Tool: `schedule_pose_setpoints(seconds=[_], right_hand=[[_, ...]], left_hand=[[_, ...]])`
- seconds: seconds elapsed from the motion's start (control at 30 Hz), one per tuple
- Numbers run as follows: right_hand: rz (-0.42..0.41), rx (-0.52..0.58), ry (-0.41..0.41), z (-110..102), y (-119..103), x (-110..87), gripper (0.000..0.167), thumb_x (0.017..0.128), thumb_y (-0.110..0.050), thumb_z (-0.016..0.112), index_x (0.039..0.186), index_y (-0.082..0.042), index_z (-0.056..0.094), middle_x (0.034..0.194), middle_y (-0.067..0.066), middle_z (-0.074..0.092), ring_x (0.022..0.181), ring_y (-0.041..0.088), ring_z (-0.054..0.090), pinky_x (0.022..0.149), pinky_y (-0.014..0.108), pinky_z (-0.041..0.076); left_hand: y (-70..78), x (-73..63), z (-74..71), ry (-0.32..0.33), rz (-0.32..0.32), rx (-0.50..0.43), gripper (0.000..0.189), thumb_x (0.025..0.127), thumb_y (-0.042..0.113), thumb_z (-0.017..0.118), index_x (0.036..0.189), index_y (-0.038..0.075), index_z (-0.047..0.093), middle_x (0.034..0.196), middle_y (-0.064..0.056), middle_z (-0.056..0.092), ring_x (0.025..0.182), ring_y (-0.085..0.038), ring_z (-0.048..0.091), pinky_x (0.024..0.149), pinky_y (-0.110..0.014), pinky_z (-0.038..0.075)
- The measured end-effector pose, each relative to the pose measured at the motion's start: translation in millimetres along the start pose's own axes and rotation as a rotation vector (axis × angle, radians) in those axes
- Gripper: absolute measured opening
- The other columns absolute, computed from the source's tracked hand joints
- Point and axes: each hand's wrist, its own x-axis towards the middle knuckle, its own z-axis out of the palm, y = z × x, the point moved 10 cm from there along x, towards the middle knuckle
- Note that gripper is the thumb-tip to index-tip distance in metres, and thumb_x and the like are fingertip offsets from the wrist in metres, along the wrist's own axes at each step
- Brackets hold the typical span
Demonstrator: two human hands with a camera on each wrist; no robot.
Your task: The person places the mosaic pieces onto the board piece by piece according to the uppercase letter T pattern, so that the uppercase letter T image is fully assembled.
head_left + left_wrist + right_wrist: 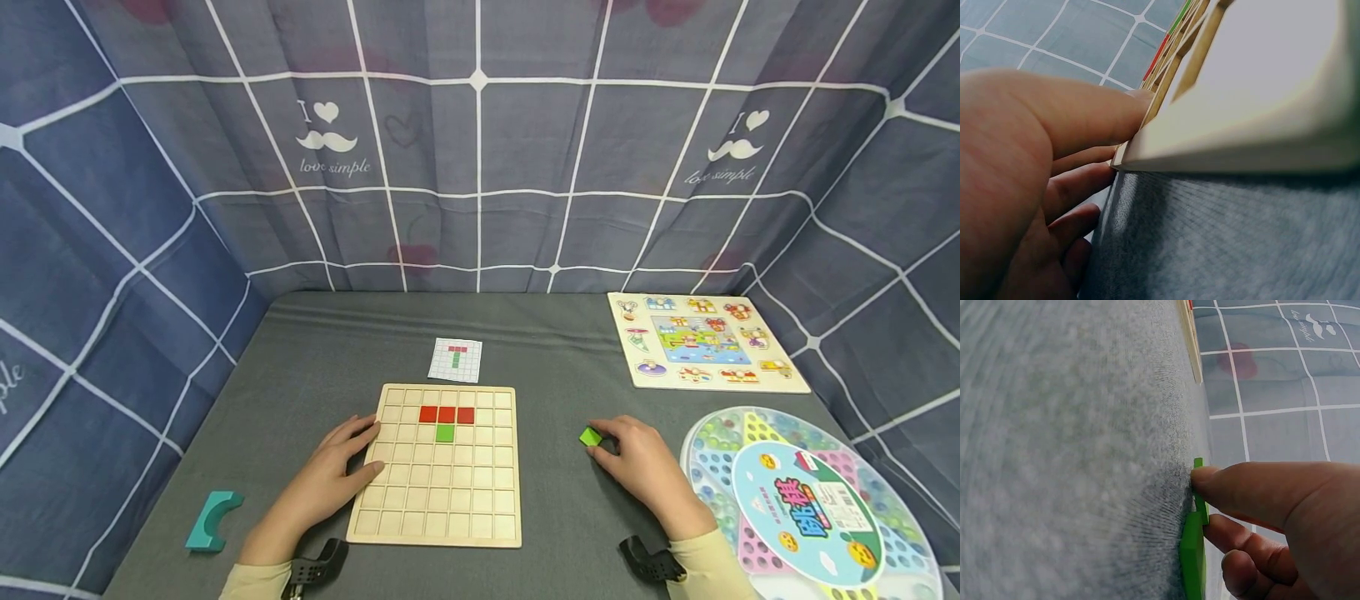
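Note:
A wooden grid board (438, 523) lies on the cloth with three red square tiles (447, 415) in a row and one green tile (445, 433) under the middle one. My left hand (330, 467) rests on the board's left edge, thumb and fingertips touching it, as the left wrist view (1097, 119) also shows. To the right of the board, my right hand (648, 462) pinches a green square tile (590, 437) between thumb and fingers. In the right wrist view a second green tile (1193, 556) sits close by the pinched tile (1199, 464).
Behind the board lies a small pattern card (455, 360) with a red and green T shape. A teal arch block (212, 522) is at the left. On the right are a picture puzzle board (641, 367) and a round game board (708, 433).

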Motion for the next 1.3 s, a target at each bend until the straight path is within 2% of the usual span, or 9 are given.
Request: schedule_pose_setpoints(seconds=[0.33,0.53,0.9,1.1,1.3], right_hand=[[0.010,-0.020,-0.001,0,2,-0.1,0.030,0.082,-0.015,0.081,0.109,-0.006,0.076,0.097,0.006,0.069,0.080,0.017,0.062,0.068,0.039,0.051],[-0.038,-0.016,0.028,-2,-9,1.7,0.028,0.081,-0.015,0.082,0.107,-0.007,0.077,0.096,0.004,0.069,0.084,0.020,0.065,0.072,0.042,0.053],[-0.185,-0.005,0.004,4,-60,22.1,0.029,0.082,-0.017,0.081,0.110,-0.007,0.076,0.097,0.001,0.069,0.087,0.018,0.066,0.077,0.039,0.054],[-0.261,0.000,-0.036,18,-95,32.5,0.028,0.084,-0.020,0.081,0.110,-0.010,0.077,0.099,-0.001,0.069,0.089,0.014,0.065,0.079,0.035,0.054],[-0.383,0.022,-0.045,30,-131,39.6,0.026,0.083,-0.018,0.081,0.107,-0.009,0.077,0.098,0.000,0.070,0.088,0.014,0.065,0.077,0.034,0.054]], left_hand=[[-0.1,-1.8,1.2,-0.008,-0.014,-0.009,0.060,0.093,0.027,0.072,0.143,0.000,0.052,0.151,-0.016,0.042,0.142,-0.043,0.027,0.105,-0.068,0.028],[0.9,-2.0,0.3,-0.009,-0.018,-0.005,0.060,0.093,0.028,0.072,0.142,0.000,0.052,0.150,-0.016,0.042,0.141,-0.043,0.028,0.104,-0.069,0.029],[1.3,-0.2,-1.4,-0.016,-0.005,0.002,0.060,0.094,0.029,0.071,0.143,0.000,0.052,0.151,-0.015,0.042,0.142,-0.042,0.027,0.104,-0.067,0.029],[0.1,-0.4,-1.9,-0.020,-0.010,0.006,0.061,0.094,0.031,0.070,0.143,0.001,0.051,0.151,-0.014,0.041,0.142,-0.042,0.026,0.105,-0.067,0.029],[0.7,-0.3,-2.3,-0.026,-0.015,0.006,0.061,0.094,0.031,0.070,0.144,0.001,0.051,0.152,-0.014,0.041,0.142,-0.042,0.026,0.105,-0.067,0.028]])
